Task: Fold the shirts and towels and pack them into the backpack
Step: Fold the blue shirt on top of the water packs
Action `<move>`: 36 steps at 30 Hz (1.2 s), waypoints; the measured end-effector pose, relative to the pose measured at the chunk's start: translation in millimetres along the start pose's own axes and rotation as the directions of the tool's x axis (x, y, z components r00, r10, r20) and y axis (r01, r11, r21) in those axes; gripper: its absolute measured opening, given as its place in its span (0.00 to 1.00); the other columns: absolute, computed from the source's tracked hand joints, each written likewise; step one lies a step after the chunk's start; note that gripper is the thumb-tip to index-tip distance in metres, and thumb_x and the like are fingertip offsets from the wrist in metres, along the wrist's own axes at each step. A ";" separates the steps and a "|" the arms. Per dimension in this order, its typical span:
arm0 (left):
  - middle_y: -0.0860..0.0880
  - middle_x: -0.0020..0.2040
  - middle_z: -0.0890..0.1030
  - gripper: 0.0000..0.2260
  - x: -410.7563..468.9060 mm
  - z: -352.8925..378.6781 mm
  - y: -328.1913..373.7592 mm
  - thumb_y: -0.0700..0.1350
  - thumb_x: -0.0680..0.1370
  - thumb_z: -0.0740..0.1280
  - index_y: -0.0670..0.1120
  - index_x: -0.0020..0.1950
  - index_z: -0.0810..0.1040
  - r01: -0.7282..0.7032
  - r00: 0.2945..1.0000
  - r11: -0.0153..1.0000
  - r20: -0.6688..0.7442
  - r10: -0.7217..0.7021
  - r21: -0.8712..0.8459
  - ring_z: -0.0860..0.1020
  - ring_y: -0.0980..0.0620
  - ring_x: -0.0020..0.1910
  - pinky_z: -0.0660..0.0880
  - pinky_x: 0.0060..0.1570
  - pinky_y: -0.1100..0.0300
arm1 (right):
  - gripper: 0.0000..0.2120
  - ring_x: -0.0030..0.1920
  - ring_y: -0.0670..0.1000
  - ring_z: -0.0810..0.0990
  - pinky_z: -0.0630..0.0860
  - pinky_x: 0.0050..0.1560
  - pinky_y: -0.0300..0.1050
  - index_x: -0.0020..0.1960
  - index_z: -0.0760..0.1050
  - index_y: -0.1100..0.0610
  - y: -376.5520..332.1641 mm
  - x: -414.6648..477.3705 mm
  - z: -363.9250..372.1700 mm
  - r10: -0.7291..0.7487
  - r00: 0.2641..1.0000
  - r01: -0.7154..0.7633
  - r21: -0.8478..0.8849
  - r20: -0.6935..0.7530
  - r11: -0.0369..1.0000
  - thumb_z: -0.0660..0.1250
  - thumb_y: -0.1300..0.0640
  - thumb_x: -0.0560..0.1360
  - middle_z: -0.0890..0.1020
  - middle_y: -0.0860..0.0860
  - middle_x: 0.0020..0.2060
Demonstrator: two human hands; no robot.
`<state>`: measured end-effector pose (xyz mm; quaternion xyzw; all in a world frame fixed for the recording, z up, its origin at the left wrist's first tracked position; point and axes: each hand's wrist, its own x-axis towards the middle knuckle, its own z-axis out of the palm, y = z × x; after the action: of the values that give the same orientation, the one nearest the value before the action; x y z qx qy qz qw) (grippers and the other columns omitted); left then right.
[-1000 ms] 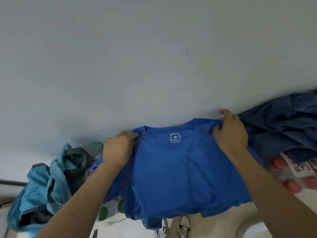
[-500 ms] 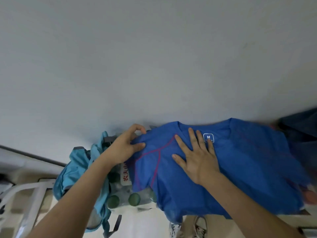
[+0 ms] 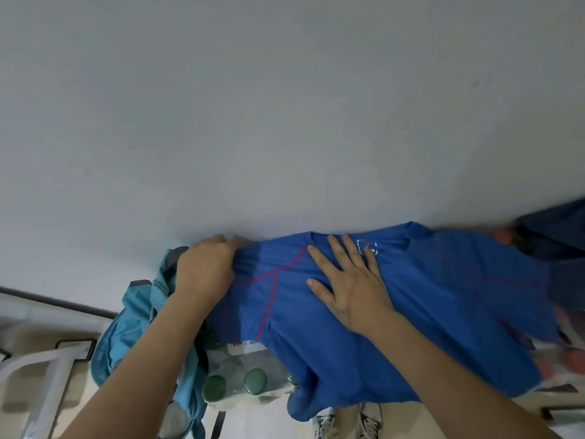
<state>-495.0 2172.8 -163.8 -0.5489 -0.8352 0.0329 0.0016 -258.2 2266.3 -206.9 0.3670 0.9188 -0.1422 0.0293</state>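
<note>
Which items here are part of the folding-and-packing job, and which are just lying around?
Job: blue shirt, teal backpack, dark blue garment, left hand, right hand.
Lying about: green-capped bottle pack, shoes.

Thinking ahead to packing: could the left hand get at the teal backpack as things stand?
Probably yes. The left hand is right beside the backpack with nothing between them, but it grips the blue shirt and must let go first.

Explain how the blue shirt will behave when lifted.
Probably floppy: the blue shirt hangs limp at its hem. Likely light: it bunches in the left hand grip. It may slide; the flat right hand pins it.
</note>
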 end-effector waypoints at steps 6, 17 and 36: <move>0.44 0.63 0.78 0.20 -25.1 10.9 93.4 0.49 0.75 0.57 0.44 0.62 0.78 -0.369 0.928 0.903 -0.148 0.343 -0.221 0.76 0.42 0.61 0.76 0.57 0.50 | 0.27 0.74 0.47 0.57 0.51 0.75 0.45 0.71 0.68 0.57 8.4 -6.1 -5.3 0.001 0.980 0.082 0.409 -0.200 0.909 0.48 0.47 0.78 0.69 0.53 0.71; 0.47 0.75 0.64 0.29 -31.7 46.1 135.1 0.67 0.78 0.43 0.57 0.74 0.64 -0.411 0.909 0.903 0.018 0.416 -0.122 0.59 0.43 0.74 0.56 0.67 0.43 | 0.27 0.69 0.61 0.65 0.67 0.66 0.56 0.76 0.57 0.50 181.1 -103.4 -51.3 0.623 0.774 -0.600 0.179 -0.117 0.779 0.59 0.49 0.79 0.65 0.55 0.73; 0.47 0.78 0.55 0.30 -26.0 41.3 158.1 0.68 0.77 0.41 0.60 0.77 0.53 -0.378 0.921 0.915 0.046 0.388 -0.144 0.52 0.46 0.76 0.49 0.72 0.41 | 0.19 0.63 0.61 0.73 0.75 0.57 0.59 0.66 0.73 0.57 122.8 -120.3 -50.8 0.406 0.813 -0.387 0.134 -0.417 0.912 0.62 0.53 0.77 0.75 0.57 0.64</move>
<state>-341.3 2209.2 -213.1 -0.6991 -0.7114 -0.0028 -0.0720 -84.1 2285.3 -168.7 0.5732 0.8016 -0.0668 -0.1562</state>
